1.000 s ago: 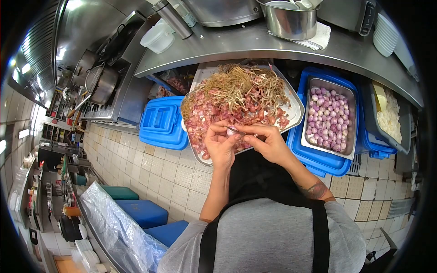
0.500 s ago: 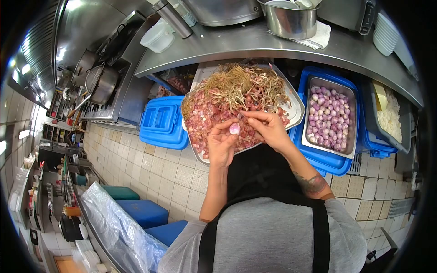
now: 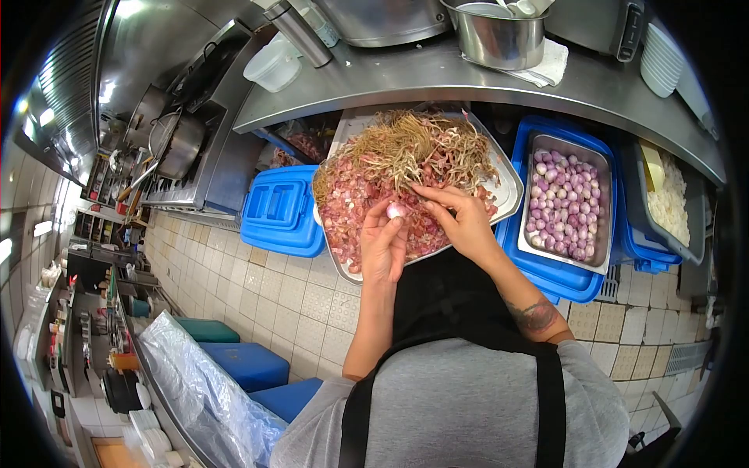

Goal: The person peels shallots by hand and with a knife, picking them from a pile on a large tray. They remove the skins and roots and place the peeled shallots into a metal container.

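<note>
Between the left hand's (image 3: 382, 246) pinched fingertips — a small, round, purple-white shallot (image 3: 396, 210); the right hand (image 3: 462, 221), apart, nearby.

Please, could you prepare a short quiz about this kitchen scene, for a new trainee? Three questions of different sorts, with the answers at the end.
1. Multiple choice: what does the left hand hold?
A) A metal ladle
B) A peeled bulb
C) A folded cloth

2. True or false: in the picture, the metal pan of purple-white bulbs is to the right of the heaped tray.

3. Fill in the missing word: the lid to the left of the tray is ____ in colour.

Key: 1. B; 2. True; 3. blue
</note>
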`<state>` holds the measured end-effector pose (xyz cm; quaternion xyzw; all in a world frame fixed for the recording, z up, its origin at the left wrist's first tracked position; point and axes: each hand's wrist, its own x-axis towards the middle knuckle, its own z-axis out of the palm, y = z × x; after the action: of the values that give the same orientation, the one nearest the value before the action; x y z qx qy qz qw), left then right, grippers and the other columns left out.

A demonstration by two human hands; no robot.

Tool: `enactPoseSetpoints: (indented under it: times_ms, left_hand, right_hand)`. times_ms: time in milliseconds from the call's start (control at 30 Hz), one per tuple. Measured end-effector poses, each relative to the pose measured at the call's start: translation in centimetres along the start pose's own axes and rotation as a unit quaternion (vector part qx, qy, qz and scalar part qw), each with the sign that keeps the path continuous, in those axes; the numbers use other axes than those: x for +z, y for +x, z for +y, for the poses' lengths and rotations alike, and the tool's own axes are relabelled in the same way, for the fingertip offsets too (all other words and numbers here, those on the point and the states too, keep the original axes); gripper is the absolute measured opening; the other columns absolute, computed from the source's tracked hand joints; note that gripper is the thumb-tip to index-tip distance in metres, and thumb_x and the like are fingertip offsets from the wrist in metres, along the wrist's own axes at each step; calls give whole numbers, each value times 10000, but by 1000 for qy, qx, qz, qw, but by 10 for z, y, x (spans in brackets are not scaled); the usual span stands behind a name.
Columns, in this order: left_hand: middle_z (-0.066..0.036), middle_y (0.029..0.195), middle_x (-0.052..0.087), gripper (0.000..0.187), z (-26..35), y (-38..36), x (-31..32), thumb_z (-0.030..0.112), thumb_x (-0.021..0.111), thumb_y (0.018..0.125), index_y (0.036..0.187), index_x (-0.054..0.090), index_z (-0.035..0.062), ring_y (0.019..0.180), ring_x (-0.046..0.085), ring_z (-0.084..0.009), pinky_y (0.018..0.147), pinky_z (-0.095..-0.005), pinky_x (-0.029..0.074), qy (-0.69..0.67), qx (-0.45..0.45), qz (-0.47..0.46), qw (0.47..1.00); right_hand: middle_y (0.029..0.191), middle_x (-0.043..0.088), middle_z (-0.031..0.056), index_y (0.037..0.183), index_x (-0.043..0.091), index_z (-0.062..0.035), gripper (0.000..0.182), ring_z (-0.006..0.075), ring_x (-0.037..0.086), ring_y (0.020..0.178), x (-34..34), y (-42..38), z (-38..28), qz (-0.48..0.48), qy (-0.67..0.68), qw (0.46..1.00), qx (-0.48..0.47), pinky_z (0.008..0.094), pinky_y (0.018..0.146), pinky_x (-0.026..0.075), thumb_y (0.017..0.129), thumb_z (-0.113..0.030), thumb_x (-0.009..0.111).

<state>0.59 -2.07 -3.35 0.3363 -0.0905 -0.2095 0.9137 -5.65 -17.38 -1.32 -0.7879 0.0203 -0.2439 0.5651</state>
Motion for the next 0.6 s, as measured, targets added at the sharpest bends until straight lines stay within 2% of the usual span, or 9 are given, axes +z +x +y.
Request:
enactPoseSetpoints:
  times_ms: [33, 100, 167, 200, 300, 400, 600]
  left_hand:
    - [-100, 1093, 572, 340, 0, 1, -1, -116, 597, 793, 1094, 525, 26, 962, 593, -169, 859, -298, 517, 0, 1, 0, 1000]
    - [-92, 1089, 567, 335, -2, 2, -6, -124, 606, 782, 1068, 527, 31, 953, 597, -170, 852, -296, 520, -4, 18, 3, 1000]
    - [-88, 1090, 563, 329, -4, 3, -8, -132, 616, 771, 1042, 530, 34, 949, 598, -171, 845, -293, 523, -4, 37, -1, 999]
    - [-89, 1092, 561, 325, -4, 3, -8, -135, 620, 766, 1028, 532, 35, 949, 598, -173, 841, -292, 524, -1, 47, -6, 999]
    - [-90, 1093, 559, 312, -5, 3, -6, -139, 631, 756, 998, 539, 35, 946, 599, -176, 832, -290, 527, 22, 88, -8, 996]
    - [-95, 1094, 560, 299, -7, 2, -6, -139, 636, 752, 977, 544, 33, 938, 602, -178, 827, -294, 529, 37, 115, -5, 993]
    - [-95, 1060, 583, 275, -7, -4, -2, -127, 628, 766, 974, 547, 32, 936, 601, -173, 839, -298, 524, 4, 77, -12, 997]
  right_hand:
    - [777, 613, 58, 1191, 593, -55, 329, 151, 563, 709, 3, 0, 2, -2, 34, 999, -28, 297, 671, 452, 864, -88, 569]
    - [799, 623, 17, 1229, 569, -50, 363, 93, 537, 708, 3, -3, -2, -39, 87, 995, -26, 271, 654, 447, 866, -67, 562]
    - [857, 646, 21, 1252, 553, -60, 391, 72, 524, 712, -3, -7, -14, -108, 125, 986, 34, 252, 646, 447, 862, -55, 562]
    - [962, 661, 50, 1278, 528, -58, 416, 54, 507, 706, -1, -9, -12, -119, 130, 984, 10, 222, 633, 441, 863, -47, 559]
    - [1035, 658, 76, 1263, 537, -44, 400, 50, 514, 709, 8, -12, -7, -105, 161, 981, -13, 213, 636, 441, 864, -47, 561]
    - [817, 655, 93, 1199, 596, -76, 355, 84, 534, 652, 7, -13, -18, -88, 186, 978, 35, 241, 629, 453, 844, -73, 594]
    - [777, 637, 40, 1143, 635, -72, 275, 83, 516, 592, 13, -13, -5, -16, 95, 990, -103, 220, 552, 425, 874, -88, 579]
